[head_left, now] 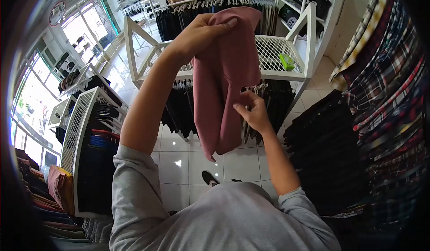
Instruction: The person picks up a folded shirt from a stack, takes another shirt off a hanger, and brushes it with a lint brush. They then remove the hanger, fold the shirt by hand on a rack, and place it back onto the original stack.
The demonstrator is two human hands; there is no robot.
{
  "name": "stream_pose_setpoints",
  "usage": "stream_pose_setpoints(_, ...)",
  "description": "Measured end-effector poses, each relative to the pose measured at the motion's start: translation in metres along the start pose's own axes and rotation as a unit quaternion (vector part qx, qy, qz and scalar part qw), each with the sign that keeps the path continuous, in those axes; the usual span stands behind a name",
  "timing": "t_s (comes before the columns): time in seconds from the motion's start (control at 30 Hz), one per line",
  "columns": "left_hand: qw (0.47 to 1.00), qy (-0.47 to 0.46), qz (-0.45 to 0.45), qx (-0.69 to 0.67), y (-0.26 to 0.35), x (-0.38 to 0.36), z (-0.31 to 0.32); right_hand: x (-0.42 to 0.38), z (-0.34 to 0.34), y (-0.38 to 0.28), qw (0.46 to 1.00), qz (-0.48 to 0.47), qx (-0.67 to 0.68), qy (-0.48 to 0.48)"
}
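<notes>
A dusty-pink folded garment (227,71) hangs in front of me, its lower part dropping in two long panels. My left hand (207,29) is closed on its upper left edge, thumb lying over the cloth and fingers partly hidden behind it. My right hand (253,112) is beside the garment's lower right edge, thumb and fingers curved and apart, with the thumb tip right at the cloth. Behind the garment stands a white mesh-topped rack (154,56), with dark clothes (179,110) on hangers below it.
A bright green packet (286,62) lies on the mesh top at the right. Plaid shirts (385,103) and dark trousers (329,148) hang at my right. On the left is another mesh rack (76,139) near folded clothes (60,186). White floor tiles (174,161) are below.
</notes>
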State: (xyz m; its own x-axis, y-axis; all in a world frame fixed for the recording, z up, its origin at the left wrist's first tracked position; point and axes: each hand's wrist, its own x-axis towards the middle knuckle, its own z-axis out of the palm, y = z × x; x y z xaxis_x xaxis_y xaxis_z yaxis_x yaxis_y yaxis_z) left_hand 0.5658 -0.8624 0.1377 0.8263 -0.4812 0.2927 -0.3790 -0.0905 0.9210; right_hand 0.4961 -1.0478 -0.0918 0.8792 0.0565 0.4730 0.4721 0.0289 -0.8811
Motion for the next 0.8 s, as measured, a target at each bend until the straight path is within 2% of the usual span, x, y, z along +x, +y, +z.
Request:
stream_pose_setpoints(0.1, 0.998, 0.048, 0.016, 0.031, 0.022, -0.014, 0.002, -0.001, 0.019, 0.028, 0.999, -0.006, -0.001, -0.038)
stream_pose_setpoints(0.13, 0.998, 0.037, 0.022, 0.039, 0.021, -0.01, -0.008, -0.002, 0.025, 0.038, 0.999, -0.001, 0.001, -0.044)
stream_pose_setpoints(0.27, 0.984, 0.138, 0.079, 0.082, 0.012, -0.007, -0.052, -0.018, 0.039, 0.07, 0.997, 0.041, -0.011, -0.059)
stream_pose_setpoints(0.3, 0.981, 0.18, 0.03, 0.058, 0.002, -0.001, -0.081, -0.023, 0.037, 0.081, 0.995, 0.067, -0.026, -0.067)
stream_pose_setpoints(0.37, 0.978, 0.176, 0.108, 0.039, 0.011, -0.009, -0.101, -0.035, 0.028, 0.107, 0.994, 0.071, -0.038, -0.071)
stream_pose_setpoints(0.43, 0.966, 0.242, 0.082, 0.036, 0.023, -0.026, -0.112, -0.047, 0.012, 0.123, 0.99, 0.073, -0.11, -0.058)
stream_pose_setpoints(0.5, 0.951, 0.285, 0.118, 0.009, 0.002, -0.028, -0.165, -0.057, -0.011, 0.133, 0.982, 0.09, -0.152, -0.062)
stream_pose_setpoints(0.6, 0.946, 0.306, 0.105, 0.016, 0.002, -0.047, -0.189, -0.059, -0.06, 0.142, 0.97, 0.1, -0.213, -0.063)
stream_pose_setpoints(0.7, 0.946, 0.306, 0.102, 0.012, -0.006, -0.07, -0.199, -0.048, -0.113, 0.124, 0.96, 0.115, -0.25, -0.046)
stream_pose_setpoints(0.77, 0.925, 0.374, 0.058, 0.009, -0.023, -0.077, -0.213, -0.034, -0.144, 0.103, 0.96, 0.112, -0.251, -0.047)
stream_pose_setpoints(0.8, 0.928, 0.368, 0.059, 0.005, -0.032, -0.08, -0.219, -0.026, -0.155, 0.089, 0.96, 0.131, -0.246, -0.036)
